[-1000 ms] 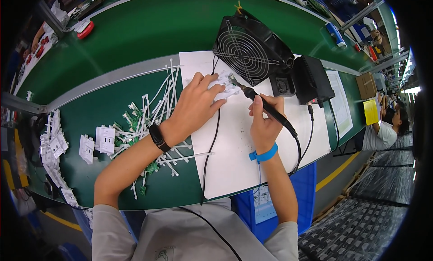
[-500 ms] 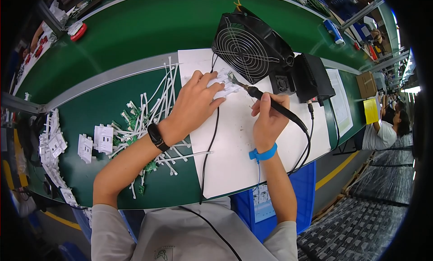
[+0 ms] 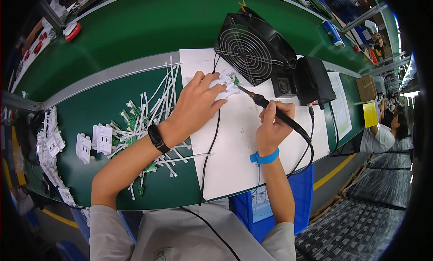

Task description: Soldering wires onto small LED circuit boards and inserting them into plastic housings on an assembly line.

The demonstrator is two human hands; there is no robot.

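Observation:
My left hand [image 3: 194, 98] presses a white plastic housing [image 3: 229, 90] onto the white sheet [image 3: 239, 161], fingers curled over its left side. A small green circuit board [image 3: 234, 79] sits at the housing's far right end. In my right hand [image 3: 276, 125] is a soldering iron [image 3: 260, 100], gripped like a pen. Its metal tip points left at the board's lower edge; I cannot tell if they touch. Left of my left hand lies a heap of white cable leads [image 3: 155, 98] mixed with small green boards [image 3: 133, 112].
A black fan with a wire guard [image 3: 246, 46] stands behind the housing, with a black box [image 3: 315, 80] to its right. Two white housings [image 3: 103, 139] and a row of more [image 3: 54, 141] lie left. A black cable [image 3: 209, 157] crosses the sheet. A blue bin [image 3: 306, 193] is below the edge.
The soldering iron's tip has drawn back to the right and slightly nearer me, off the middle of the board. My right hand has shifted a little right. My left hand stays on the housing.

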